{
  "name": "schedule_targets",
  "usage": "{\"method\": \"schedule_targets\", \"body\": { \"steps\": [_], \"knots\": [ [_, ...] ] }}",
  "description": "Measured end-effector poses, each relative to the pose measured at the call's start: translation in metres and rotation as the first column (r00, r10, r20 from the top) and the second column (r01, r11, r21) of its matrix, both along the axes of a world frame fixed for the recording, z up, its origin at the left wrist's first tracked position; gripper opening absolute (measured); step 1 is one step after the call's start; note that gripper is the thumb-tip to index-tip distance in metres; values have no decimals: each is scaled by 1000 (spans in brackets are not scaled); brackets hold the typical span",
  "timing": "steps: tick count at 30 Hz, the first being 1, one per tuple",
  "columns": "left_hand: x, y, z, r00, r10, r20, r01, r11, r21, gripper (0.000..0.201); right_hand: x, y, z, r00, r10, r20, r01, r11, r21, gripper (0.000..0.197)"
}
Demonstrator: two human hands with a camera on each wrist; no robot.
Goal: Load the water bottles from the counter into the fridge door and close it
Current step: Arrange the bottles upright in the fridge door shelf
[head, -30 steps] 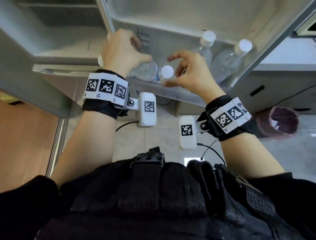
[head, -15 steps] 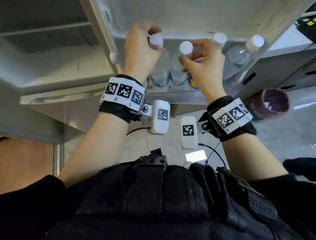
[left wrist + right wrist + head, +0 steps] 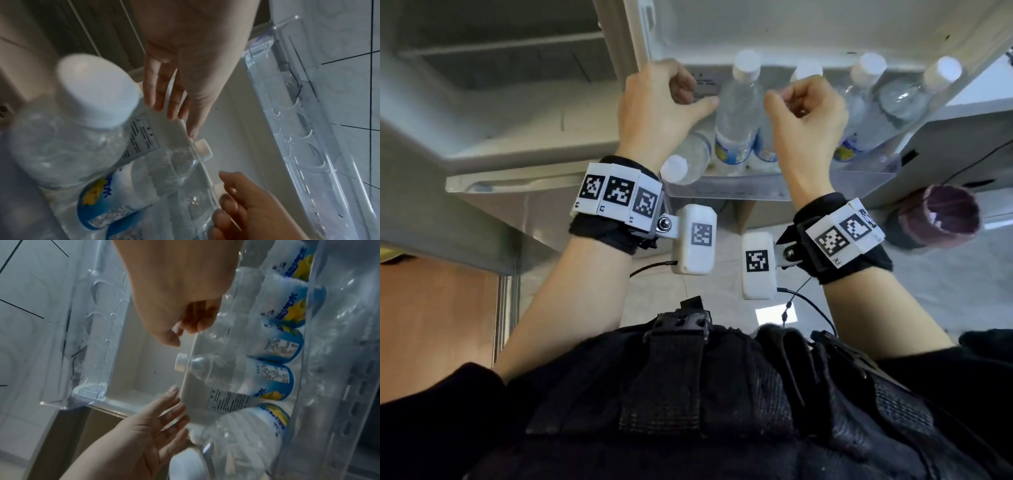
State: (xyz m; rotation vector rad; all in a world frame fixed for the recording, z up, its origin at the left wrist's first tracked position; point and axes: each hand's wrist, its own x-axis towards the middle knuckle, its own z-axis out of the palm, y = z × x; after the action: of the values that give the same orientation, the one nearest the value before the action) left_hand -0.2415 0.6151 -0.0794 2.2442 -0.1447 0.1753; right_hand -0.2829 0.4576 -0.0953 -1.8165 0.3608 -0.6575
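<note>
Water bottles (image 3: 736, 113) standing in fridge door shelf (image 3: 726, 186) between left hand (image 3: 657, 113), loosely spread, and right hand (image 3: 808, 109), curled empty. Probably heavy, slick, thin-walled; best gripped mid-body.

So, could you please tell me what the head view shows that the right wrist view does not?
Head view only: the purple bin on the floor and the tagged wristbands. Right wrist view only: a clear moulded tray on the door. Both show the left hand and right hand, neither holding anything, beside the capped water bottles in the door shelf.
</note>
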Motion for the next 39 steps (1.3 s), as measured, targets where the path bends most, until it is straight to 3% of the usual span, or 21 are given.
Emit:
{"method": "schedule_targets", "body": {
  "steps": [3,5,8,11,17,21,27,31,36,39],
  "knots": [
    [-9,15,-3,999,39,-38,-35,995,90,33,-2,17,-5,965,247,-94,-251,967,-42,25],
    [-15,21,-3,992,17,-127,7,983,183,46,-3,25,-8,931,337,-142,-349,934,-75,21],
    [-22,28,-2,930,-30,-367,162,928,334,75,-6,29,-12,911,372,-179,-387,920,-56,22],
    [-26,35,-9,899,-2,-438,188,905,382,82,-9,29,-12,903,379,-202,-393,919,-31,22],
    [-27,22,-9,984,45,-172,6,959,284,50,-16,23,-7,896,379,-231,-387,922,9,13],
    [-22,9,-9,995,84,-52,-79,994,81,41,-18,14,-5,905,358,-231,-366,931,8,22],
    [0,-4,-14,990,126,58,-118,985,-125,35,-22,-7,0,932,291,-219,-300,954,-13,25],
    [7,-10,-19,987,135,90,-122,982,-142,36,-24,-17,0,936,259,-237,-273,962,-26,20],
    [-3,-22,-15,943,269,193,-231,952,-200,41,-28,-28,3,956,210,-202,-221,975,-34,18],
    [-9,-40,-9,952,179,248,-116,962,-246,26,-33,-39,5,983,124,-135,-132,990,-46,7]
  ]
}}
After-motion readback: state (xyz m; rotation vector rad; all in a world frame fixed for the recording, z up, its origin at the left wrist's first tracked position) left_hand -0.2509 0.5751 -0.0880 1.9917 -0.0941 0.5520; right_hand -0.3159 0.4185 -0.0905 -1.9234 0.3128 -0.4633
